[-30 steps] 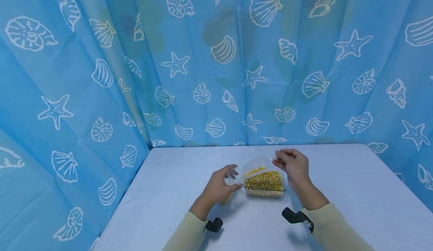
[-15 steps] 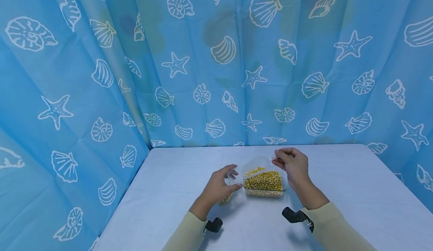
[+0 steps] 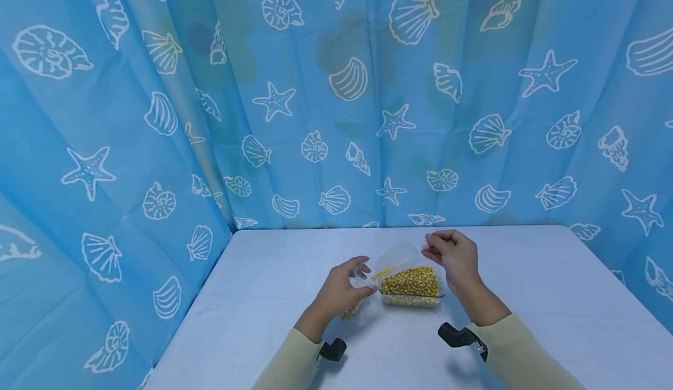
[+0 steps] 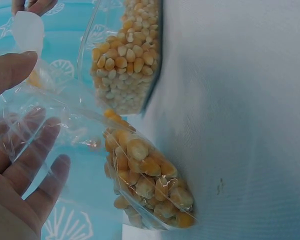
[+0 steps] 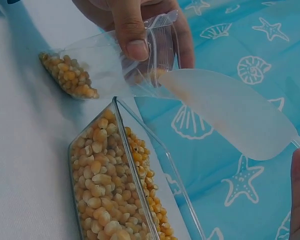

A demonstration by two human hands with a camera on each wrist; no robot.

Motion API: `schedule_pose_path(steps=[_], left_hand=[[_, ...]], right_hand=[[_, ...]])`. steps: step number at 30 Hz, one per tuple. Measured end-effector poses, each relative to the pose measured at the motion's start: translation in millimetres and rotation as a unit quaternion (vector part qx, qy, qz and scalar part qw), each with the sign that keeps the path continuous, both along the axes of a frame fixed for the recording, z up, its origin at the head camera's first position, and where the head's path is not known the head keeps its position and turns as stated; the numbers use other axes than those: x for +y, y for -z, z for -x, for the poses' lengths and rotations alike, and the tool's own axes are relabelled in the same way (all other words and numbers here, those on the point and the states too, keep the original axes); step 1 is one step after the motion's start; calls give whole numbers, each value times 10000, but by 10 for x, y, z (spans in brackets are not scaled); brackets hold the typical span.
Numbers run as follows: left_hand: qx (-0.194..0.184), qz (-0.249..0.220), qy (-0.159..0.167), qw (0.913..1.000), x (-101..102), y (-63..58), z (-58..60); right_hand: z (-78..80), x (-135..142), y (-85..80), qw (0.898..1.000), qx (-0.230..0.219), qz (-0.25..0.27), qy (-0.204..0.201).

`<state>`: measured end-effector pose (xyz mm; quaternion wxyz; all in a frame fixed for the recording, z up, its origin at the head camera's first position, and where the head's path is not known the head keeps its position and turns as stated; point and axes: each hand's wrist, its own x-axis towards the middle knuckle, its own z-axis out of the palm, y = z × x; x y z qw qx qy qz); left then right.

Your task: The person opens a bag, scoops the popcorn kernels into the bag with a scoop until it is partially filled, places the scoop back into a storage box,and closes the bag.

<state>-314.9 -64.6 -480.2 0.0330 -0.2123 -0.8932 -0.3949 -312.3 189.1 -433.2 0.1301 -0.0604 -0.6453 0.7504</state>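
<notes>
My left hand [image 3: 339, 285] holds the mouth of a clear zip bag [image 4: 85, 117] between thumb and fingers. Corn kernels [image 4: 152, 180] fill the lower end of the bag, which rests on the table. My right hand [image 3: 456, 258] pinches the thin handle of a translucent white scoop [image 5: 230, 112]. The scoop tilts down to the left, its tip in the bag's mouth, with some yellow kernels towards that tip. Below the scoop stands a rectangular glass container [image 3: 411, 301] heaped with corn kernels. In the head view my left hand hides most of the bag.
A white cloth covers the table [image 3: 263, 296]. Behind it hangs a blue curtain [image 3: 315, 115] printed with shells and starfish. Black wrist cameras sit by both sleeves, the left one [image 3: 333, 350] low over the table.
The scoop has tipped further left, and its kernels have slid down from its middle towards the bag's mouth. Both hands stay almost in place.
</notes>
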Motion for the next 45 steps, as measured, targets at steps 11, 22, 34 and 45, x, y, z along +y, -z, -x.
schedule_pose_path(steps=[11, 22, 34, 45], left_hand=[[99, -18, 61, 9999, -24, -21, -13], [83, -135, -59, 9999, -60, -63, -11], [-38, -600, -130, 9981, -78, -76, 23], [-312, -843, -68, 9959, -74, -60, 4]], right_hand=[[39, -8, -6, 9997, -33, -206, 89], [110, 153, -7, 9958, -341, 833, 145], [202, 312, 60, 9924, -525, 916, 640], [404, 342, 240, 9951, -308, -345, 879]])
